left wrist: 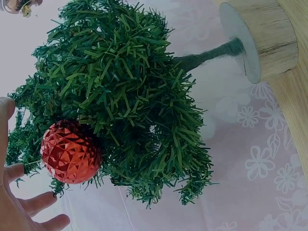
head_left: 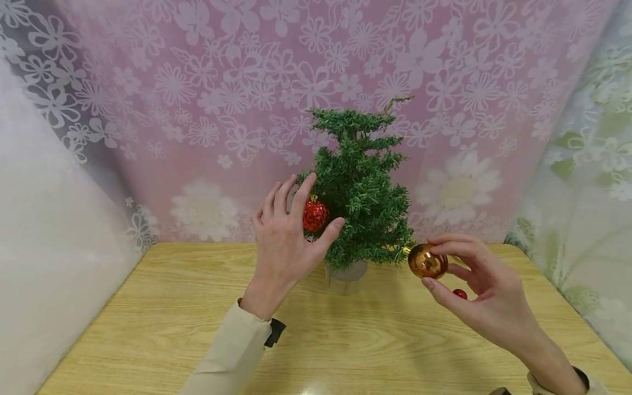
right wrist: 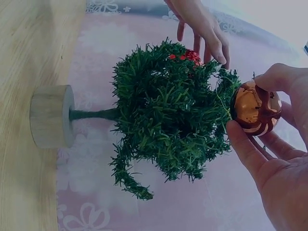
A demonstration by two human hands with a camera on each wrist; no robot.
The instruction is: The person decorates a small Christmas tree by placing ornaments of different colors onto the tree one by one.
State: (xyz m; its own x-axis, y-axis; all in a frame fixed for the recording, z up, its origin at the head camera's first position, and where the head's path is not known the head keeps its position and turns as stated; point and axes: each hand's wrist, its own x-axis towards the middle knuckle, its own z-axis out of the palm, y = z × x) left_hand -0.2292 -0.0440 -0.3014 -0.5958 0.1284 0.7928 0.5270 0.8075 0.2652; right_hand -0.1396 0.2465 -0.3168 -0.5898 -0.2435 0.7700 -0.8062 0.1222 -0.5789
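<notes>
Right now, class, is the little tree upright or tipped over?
Upright: the green tree stands on its round base, which rests on the table.

From above, the head view faces forward and down; nearer, sideways-turned wrist views share its bristly green artificial tree [head_left: 364,192].

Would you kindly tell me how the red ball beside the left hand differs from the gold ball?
The red ball is faceted, whereas the gold ball is smooth and mirror-like. The red ball sits upright against the tree; the right hand holds the gold ball tipped sideways. Both are round and shiny.
</notes>
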